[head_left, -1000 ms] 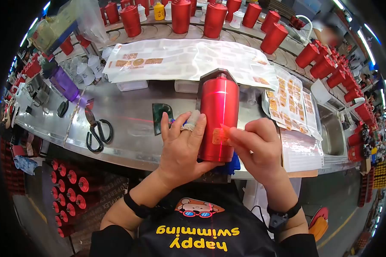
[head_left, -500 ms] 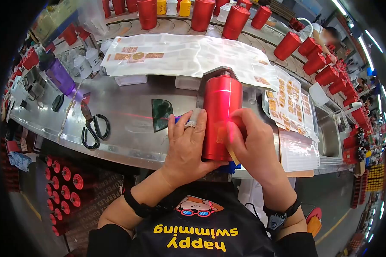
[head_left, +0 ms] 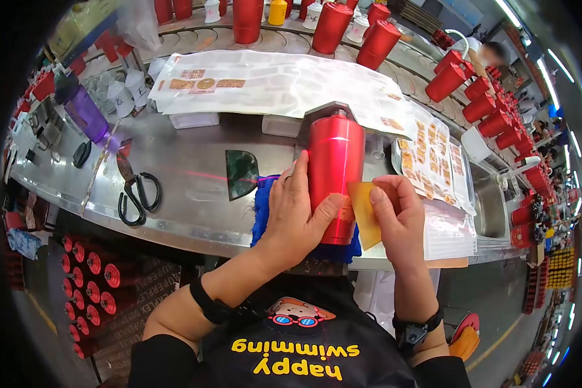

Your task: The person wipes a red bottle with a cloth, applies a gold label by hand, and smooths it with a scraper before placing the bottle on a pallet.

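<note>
A glossy red metal canister (head_left: 335,152) lies in front of me over a blue cloth (head_left: 261,205), its far end against a dark angular holder (head_left: 327,110). My left hand (head_left: 290,210) grips the canister from the left, fingers along its side and thumb across its near part. By that thumb tip, a small gold-patterned sticker (head_left: 346,208) shows on the red surface. Right of the canister, my right hand (head_left: 399,216) pinches a thin amber sheet (head_left: 365,213) between thumb and fingers, its left edge close beside the canister. A dark green plate (head_left: 241,174) lies to the left.
Black-handled scissors (head_left: 136,194) and a purple bottle (head_left: 87,116) are on the steel table's left. A white sticker sheet (head_left: 265,81) spans the back; more gold sticker sheets (head_left: 433,155) lie right, near a sink (head_left: 490,207). Red canisters (head_left: 333,27) line a conveyor, with a person beyond.
My right hand has moved right, off the canister, bringing the amber sheet into fuller view. My left thumb has come onto the canister's front near the sticker. Canisters on the conveyor have shifted right.
</note>
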A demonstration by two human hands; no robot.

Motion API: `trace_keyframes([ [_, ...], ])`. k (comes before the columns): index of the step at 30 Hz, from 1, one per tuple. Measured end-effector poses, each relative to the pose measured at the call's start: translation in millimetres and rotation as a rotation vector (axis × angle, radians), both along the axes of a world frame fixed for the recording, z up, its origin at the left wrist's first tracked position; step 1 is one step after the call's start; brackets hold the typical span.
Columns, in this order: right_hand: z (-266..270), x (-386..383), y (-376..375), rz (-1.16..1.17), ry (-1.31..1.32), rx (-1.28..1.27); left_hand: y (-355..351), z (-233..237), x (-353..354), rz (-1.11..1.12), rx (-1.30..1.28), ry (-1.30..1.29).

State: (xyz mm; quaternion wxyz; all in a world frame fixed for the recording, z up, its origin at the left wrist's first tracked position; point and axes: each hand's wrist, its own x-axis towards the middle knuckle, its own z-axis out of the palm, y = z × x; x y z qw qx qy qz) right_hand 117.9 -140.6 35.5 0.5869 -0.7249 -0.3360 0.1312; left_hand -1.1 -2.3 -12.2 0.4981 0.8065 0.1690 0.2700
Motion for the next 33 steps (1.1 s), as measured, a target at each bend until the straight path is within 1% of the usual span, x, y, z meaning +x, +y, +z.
trace_keyframes([
  [2, -3, -1, 0, 0.005, 0.004, 0.011, 1, -2, 0, -0.022, -0.03, -0.011],
  [8, -10, 1, -1, 0.025, 0.059, 0.04, 10, -15, -6, -0.151, -0.351, -0.167],
  [9, -11, 2, -2, 0.018, 0.045, 0.033, 6, -8, -10, -0.124, -0.053, -0.108],
  [11, -13, 3, -2, 0.007, 0.023, 0.015, -6, 24, -27, -0.061, 0.537, 0.012],
  [12, -14, 2, -2, 0.002, 0.034, 0.033, -12, 35, -29, -0.122, 0.662, -0.016],
  [15, -15, 2, 0, 0.013, 0.062, 0.066, -18, 11, -23, -0.016, 1.053, -0.073],
  [16, -16, 3, 0, 0.021, 0.076, 0.067, -17, 8, -23, 0.016, 1.019, -0.13],
  [20, -22, 3, 1, 0.005, 0.109, 0.078, -17, 9, -29, 0.071, 0.964, -0.017],
  [21, -20, 5, -4, 0.033, 0.122, -0.036, -14, 5, -31, 0.066, 0.942, -0.009],
  [23, -24, 6, -5, 0.061, 0.083, 0.126, -11, -1, -30, 0.091, 0.954, -0.008],
  [25, -13, 8, -21, 0.043, 0.136, 0.076, -9, -6, -32, 0.087, 0.915, -0.011],
  [26, -20, 15, -31, 0.021, 0.031, 0.087, -6, -12, -33, 0.078, 0.914, -0.026],
  [27, -15, 22, -45, 0.035, 0.092, 0.054, -5, -16, -34, 0.061, 0.876, -0.053],
  [30, -38, 53, -97, -0.12, -0.208, -0.012, -1, -24, -38, 0.03, 0.799, -0.106],
  [31, -47, 70, -122, -0.166, -0.486, -0.118, -2, -25, -36, 0.034, 0.783, -0.109],
  [32, -47, 76, -141, -0.252, -0.632, -0.244, -2, -26, -36, 0.04, 0.766, -0.107],
  [33, -50, 85, -164, -0.278, -0.648, -0.372, -4, -25, -35, 0.049, 0.751, -0.101],
])
